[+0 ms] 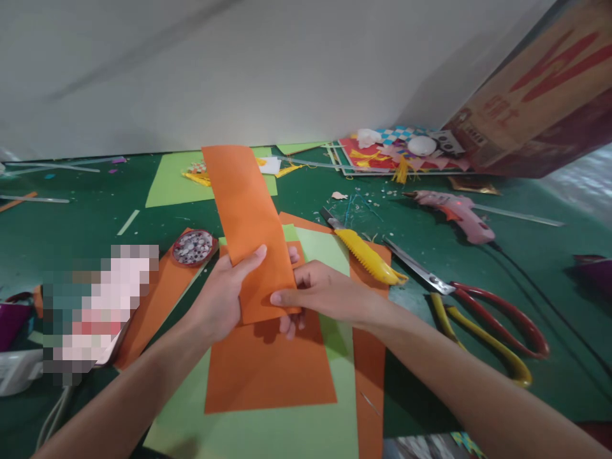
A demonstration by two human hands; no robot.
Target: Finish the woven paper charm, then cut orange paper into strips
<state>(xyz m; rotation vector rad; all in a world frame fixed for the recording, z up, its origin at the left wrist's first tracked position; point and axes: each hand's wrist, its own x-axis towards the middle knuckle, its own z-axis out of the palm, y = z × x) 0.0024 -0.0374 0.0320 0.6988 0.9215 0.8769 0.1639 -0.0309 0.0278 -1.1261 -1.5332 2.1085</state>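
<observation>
A long strip of orange paper [251,197] is held up in front of me, bent partway along its length. My left hand [227,290] grips its left edge, with the thumb lying on the front face. On the lower right edge, my right hand [320,290] pinches the strip between thumb and fingers. Some fingertips show behind the paper. Beneath the hands lies another orange sheet [272,376] on top of a light green sheet [335,382], with more orange paper [370,370] sticking out at the right.
Right of the papers lie a yellow utility knife [366,255], scissors with red and yellow handles [442,287] and a pink glue gun [456,213] with a cord. A dish of googly eyes [194,247] sits at left. Decorated cards [363,156] and a paper bag [535,108] stand at the back.
</observation>
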